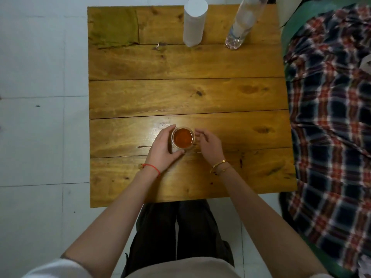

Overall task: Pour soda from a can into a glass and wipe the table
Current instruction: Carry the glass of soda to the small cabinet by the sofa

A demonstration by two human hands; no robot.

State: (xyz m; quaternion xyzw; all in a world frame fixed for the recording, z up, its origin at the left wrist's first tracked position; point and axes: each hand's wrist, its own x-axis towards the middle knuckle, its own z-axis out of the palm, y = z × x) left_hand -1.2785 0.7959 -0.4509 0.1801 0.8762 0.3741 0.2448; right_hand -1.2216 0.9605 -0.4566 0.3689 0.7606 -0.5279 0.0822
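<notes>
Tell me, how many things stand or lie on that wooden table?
4: a glass of orange drink between the hands near the front, a green cloth at the far left corner, a white roll and a clear bottle along the far edge.

glass [183, 139]: on table [200, 93], near side, centre
left hand [162, 149]: touching glass, its left
right hand [209, 146]: just right of glass
cloth [113, 27]: far left corner
roll [194, 22]: far edge, upright, right of cloth
bottle [242, 23]: right of roll
</notes>
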